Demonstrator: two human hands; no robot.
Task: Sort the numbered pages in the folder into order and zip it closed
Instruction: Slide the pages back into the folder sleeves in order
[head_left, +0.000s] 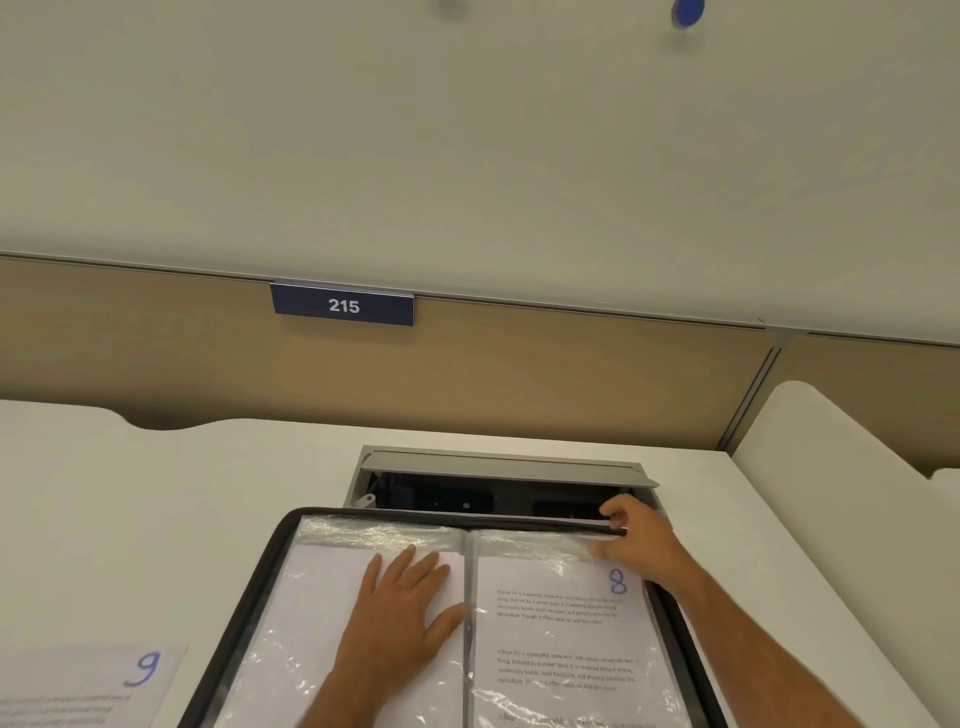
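Note:
A black zip folder (249, 587) lies open on the white desk, its clear plastic sleeves spread flat. My left hand (400, 613) presses flat on the left sleeve, fingers straight and spread, beside the spine. The right sleeve holds a printed page marked 8 (561, 639) in blue ink. My right hand (636, 540) is at the top right corner of that sleeve, fingers curled and pinching its upper edge by the folder's rim. A loose page marked 9 (88, 686) lies on the desk to the left of the folder.
Behind the folder an open grey cable hatch (498, 467) is sunk into the white desk (156, 493). A beige partition with a blue 215 sign (343, 305) stands at the back. Another desk section (831, 441) sits to the right.

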